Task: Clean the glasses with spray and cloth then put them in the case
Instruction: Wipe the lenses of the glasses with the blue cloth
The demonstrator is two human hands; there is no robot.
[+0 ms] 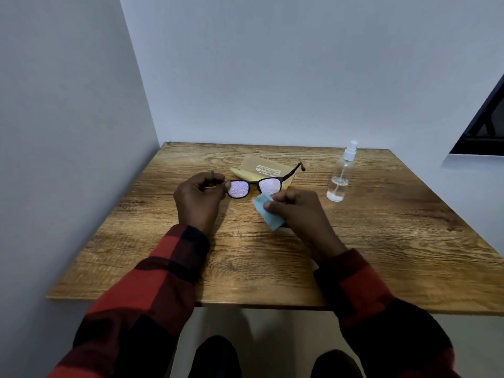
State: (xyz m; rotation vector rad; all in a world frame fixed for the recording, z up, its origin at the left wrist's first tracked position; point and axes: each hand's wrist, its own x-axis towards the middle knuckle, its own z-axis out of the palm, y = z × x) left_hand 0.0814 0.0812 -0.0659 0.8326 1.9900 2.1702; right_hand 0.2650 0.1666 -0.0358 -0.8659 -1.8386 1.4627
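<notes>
Pinching glasses (255,185), cloth (266,214) beside.

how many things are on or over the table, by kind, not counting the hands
glasses: 1
cloth: 1
spray bottle: 1
yellow case: 1
total: 4

On the table (381,255), glasses (255,186) are held at centre, between cloth (266,214) in front and case (263,170) behind — the spray bottle (341,175) is set to the right.
</notes>
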